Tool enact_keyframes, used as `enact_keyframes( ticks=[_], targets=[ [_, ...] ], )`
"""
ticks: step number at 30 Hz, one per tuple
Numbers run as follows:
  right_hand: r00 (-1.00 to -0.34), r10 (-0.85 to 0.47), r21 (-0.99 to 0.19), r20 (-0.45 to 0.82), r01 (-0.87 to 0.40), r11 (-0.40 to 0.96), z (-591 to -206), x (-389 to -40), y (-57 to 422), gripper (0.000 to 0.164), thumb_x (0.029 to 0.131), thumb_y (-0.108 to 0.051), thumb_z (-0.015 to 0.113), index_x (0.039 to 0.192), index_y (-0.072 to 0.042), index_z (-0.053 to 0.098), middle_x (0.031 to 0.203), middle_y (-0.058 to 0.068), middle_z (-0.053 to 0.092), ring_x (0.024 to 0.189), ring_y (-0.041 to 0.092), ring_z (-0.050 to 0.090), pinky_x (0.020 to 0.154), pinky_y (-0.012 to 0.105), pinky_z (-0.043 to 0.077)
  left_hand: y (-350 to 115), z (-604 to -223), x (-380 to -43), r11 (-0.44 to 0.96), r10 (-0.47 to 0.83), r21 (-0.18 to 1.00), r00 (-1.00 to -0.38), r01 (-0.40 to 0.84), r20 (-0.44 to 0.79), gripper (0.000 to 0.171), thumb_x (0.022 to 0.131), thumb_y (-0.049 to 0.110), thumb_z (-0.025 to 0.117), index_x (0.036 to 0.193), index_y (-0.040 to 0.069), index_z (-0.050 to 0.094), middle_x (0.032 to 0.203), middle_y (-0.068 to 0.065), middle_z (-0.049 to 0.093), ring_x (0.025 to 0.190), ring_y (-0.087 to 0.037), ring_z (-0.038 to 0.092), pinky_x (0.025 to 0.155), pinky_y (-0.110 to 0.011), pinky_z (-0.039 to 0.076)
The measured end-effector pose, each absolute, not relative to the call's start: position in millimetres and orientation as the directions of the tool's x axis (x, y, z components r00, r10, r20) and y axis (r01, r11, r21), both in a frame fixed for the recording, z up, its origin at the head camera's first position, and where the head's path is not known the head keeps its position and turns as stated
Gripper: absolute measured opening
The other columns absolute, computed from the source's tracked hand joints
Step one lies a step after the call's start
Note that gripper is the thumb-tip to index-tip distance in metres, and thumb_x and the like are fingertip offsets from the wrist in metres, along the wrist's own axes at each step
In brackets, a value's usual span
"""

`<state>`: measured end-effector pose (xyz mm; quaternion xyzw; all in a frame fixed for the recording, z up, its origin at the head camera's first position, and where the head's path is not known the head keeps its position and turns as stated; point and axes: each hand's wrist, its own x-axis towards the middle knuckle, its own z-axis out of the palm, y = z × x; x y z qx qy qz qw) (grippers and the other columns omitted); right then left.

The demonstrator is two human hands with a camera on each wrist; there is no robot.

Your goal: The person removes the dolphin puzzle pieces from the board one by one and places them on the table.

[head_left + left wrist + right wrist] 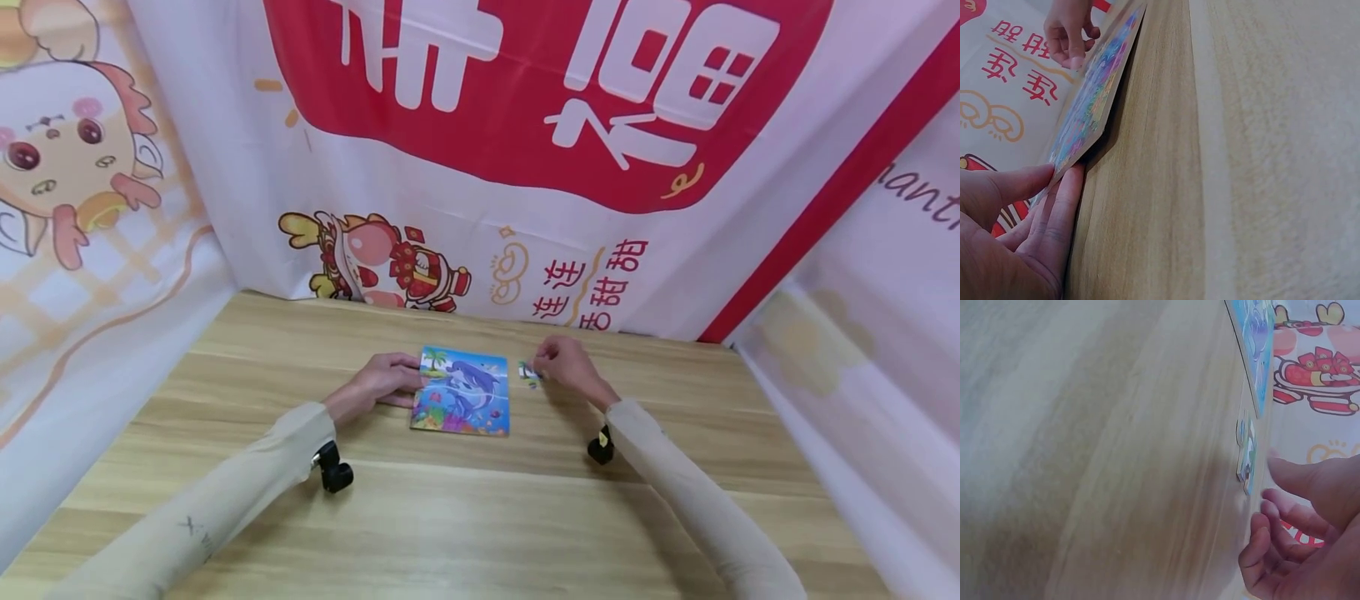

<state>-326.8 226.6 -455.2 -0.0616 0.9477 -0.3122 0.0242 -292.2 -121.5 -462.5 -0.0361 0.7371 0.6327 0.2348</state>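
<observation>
A dolphin picture puzzle board [461,392] [1094,94] [1254,337] lies flat on the wooden table [480,517]. My left hand [382,383] [1029,231] rests at its left edge, with straight fingers along the edge and the thumb on the near corner. A few loose puzzle pieces [529,373] [1245,450] lie just right of the board. My right hand [566,362] [1297,531] [1069,31] hovers beside them with loosely curled fingers. Its thumb reaches toward the pieces, and nothing shows in its grasp.
A printed red-and-white banner [525,125] hangs behind the table and along both sides. Small black wrist cameras [333,471] [602,448] sit under each sleeve. Bare wood stretches in front of the board.
</observation>
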Motion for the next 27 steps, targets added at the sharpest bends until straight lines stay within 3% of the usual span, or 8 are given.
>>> enact_keyframes(
  ticks=[3,8,15,20,27],
  targets=[
    [-0.994,-0.111,-0.665,0.025,-0.099,0.740,-453.2,-328.7,224.6,0.011,0.100,-0.015,0.072,0.101,-0.005,0.069,0.095,0.010,0.070,0.083,0.021,0.063,0.069,0.028,0.056,-124.2,-461.3,-293.4,0.197,0.239,0.919,-0.892,-0.343,-0.384,0.053,0.099,0.009,0.072,0.146,-0.003,0.052,0.115,-0.018,0.076,0.077,-0.013,0.074,0.068,-0.027,0.067],
    [-0.996,-0.078,-0.844,-0.041,-0.008,0.537,-446.6,-326.3,221.9,0.019,0.104,-0.012,0.064,0.114,0.004,0.065,0.103,0.023,0.072,0.085,0.031,0.072,0.073,0.037,0.067,-123.2,-464.6,-292.3,0.193,0.243,0.919,-0.890,-0.345,-0.385,0.053,0.098,0.009,0.073,0.145,-0.003,0.052,0.115,-0.017,0.076,0.080,-0.013,0.074,0.070,-0.028,0.067],
    [-0.985,-0.172,-0.877,0.002,-0.084,0.474,-435.9,-329.4,207.7,0.025,0.102,-0.007,0.067,0.120,0.010,0.066,0.107,0.029,0.072,0.094,0.043,0.073,0.079,0.049,0.068,-121.8,-464.3,-290.6,0.188,0.238,0.921,-0.894,-0.340,-0.379,0.052,0.098,0.009,0.073,0.145,-0.003,0.052,0.115,-0.016,0.076,0.081,-0.012,0.074,0.070,-0.028,0.067],
    [-0.960,-0.278,-0.920,-0.033,-0.079,0.384,-431.7,-330.4,191.1,0.028,0.103,0.002,0.061,0.127,0.018,0.059,0.113,0.037,0.065,0.098,0.052,0.069,0.081,0.059,0.065,-121.4,-464.1,-291.3,0.198,0.240,0.920,-0.893,-0.338,-0.380,0.052,0.099,0.010,0.073,0.145,-0.003,0.052,0.119,-0.018,0.074,0.084,-0.012,0.074,0.071,-0.028,0.067],
    [-0.945,-0.327,-0.799,-0.024,-0.179,0.574,-433.8,-331.6,164.4,0.028,0.100,-0.006,0.070,0.125,0.006,0.066,0.116,0.021,0.071,0.100,0.030,0.070,0.080,0.035,0.066,-122.5,-465.0,-290.8,0.205,0.242,0.920,-0.893,-0.334,-0.379,0.054,0.099,0.012,0.073,0.146,-0.002,0.052,0.124,-0.019,0.073,0.089,-0.014,0.075,0.074,-0.028,0.067]
  ],
)
